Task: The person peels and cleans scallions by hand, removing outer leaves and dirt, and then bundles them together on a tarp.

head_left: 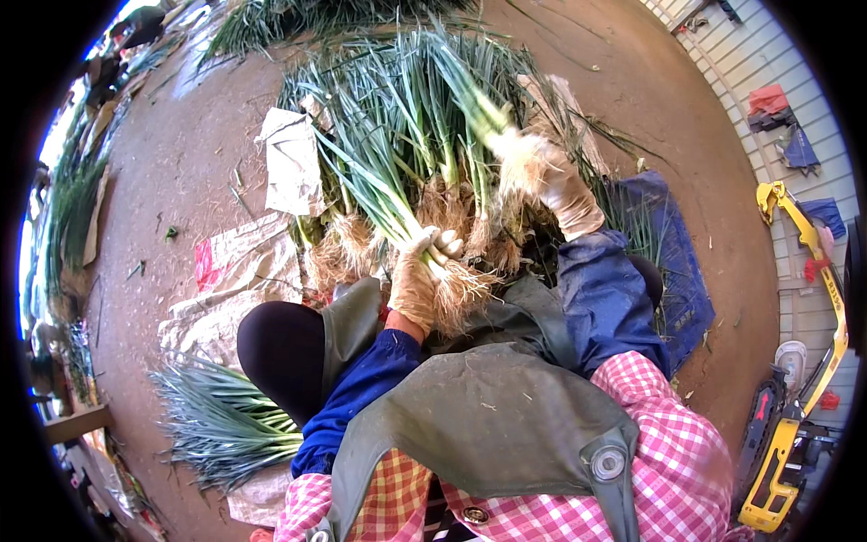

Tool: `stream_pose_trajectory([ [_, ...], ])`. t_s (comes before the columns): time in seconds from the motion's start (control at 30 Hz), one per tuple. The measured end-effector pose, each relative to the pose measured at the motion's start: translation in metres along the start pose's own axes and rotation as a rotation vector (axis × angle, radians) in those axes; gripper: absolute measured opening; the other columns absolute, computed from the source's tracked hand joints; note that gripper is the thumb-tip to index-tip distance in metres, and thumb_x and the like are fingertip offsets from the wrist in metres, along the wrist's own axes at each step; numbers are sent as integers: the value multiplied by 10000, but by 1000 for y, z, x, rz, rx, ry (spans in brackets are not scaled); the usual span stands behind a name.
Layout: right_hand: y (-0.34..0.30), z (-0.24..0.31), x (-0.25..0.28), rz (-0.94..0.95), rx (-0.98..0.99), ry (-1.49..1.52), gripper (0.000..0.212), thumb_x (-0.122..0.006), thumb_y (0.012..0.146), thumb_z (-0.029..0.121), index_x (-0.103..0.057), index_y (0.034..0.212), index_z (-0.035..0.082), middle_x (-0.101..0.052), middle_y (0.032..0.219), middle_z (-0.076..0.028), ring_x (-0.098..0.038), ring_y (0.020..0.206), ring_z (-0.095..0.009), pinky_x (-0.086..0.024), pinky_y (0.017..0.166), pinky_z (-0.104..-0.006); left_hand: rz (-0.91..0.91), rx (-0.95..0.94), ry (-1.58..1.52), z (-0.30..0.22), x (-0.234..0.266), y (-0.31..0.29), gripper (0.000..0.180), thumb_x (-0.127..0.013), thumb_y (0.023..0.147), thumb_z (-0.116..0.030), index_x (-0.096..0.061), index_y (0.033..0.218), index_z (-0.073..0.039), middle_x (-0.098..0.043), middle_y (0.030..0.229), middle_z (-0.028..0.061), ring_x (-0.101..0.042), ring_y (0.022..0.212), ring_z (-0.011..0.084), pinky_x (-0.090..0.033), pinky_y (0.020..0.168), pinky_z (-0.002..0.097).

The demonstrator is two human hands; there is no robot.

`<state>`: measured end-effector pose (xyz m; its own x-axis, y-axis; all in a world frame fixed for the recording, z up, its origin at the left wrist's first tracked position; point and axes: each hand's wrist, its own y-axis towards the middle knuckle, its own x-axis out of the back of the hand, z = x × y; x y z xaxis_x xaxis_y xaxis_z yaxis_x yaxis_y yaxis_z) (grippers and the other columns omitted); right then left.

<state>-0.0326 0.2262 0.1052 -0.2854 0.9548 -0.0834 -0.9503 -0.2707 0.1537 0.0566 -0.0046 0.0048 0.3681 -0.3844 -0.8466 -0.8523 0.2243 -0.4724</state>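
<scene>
My left hand [417, 280], in a tan glove, is closed round a few green onions [384, 203], their bushy roots hanging to its right and their leaves pointing up and left. Farther right, my gloved right hand [558, 185] grips another bunch of green onions [474, 99] near the roots, its leaves slanting away to the upper left. That bunch is slightly blurred. Between and beyond both hands lies a large pile of green onions [397, 99], roots toward me.
Cut green onions [226, 425] lie beside my left leg near a crumpled sack [230, 316]. A blue sack [673, 271] lies to the right. Another heap [316, 18] is at the far edge. A yellow toy-like excavator [813, 307] stands by the tiled wall.
</scene>
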Motion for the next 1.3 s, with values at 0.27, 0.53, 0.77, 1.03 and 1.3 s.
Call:
stream_pose_trajectory([
  [0.27,-43,-56,-86,340,-237,-1177,379,-567,881,439,-633,958,73,-629,849,-117,-631,844,-310,-508,713,-397,9,26,411,-6,27,7,187,-579,899,-174,-659,941,-11,-607,617,66,-452,386,126,-346,350,223],
  [0.53,-36,-56,-72,-42,-628,-34,220,-609,919,249,-635,898,32,-639,677,-48,-563,508,-85,-461,472,-221,-38,127,452,-2,39,13,129,-597,902,-151,-618,895,-25,-584,631,46,-531,445,142,-411,353,259],
  [0.77,-28,-133,-67,-214,-588,-68,297,-649,902,355,-651,917,58,-607,703,-5,-543,582,-109,-431,536,-267,-56,81,409,8,9,5,198,-597,898,-222,-594,886,-24,-556,580,72,-381,278,136,-261,245,258],
  [1.03,-32,-96,-109,-348,-487,-693,432,-670,842,418,-662,947,-1,-679,791,-165,-646,694,-279,-497,645,-368,-151,158,204,7,48,21,242,-666,844,-86,-621,1074,-24,-663,896,61,-644,778,184,-550,640,330],
  [1.3,-37,-121,-99,-396,-434,-908,367,-626,847,415,-657,1003,84,-683,943,-176,-648,857,-375,-510,731,-425,26,46,274,13,37,13,188,-689,808,-46,-629,984,-18,-615,782,35,-565,654,135,-473,579,260],
])
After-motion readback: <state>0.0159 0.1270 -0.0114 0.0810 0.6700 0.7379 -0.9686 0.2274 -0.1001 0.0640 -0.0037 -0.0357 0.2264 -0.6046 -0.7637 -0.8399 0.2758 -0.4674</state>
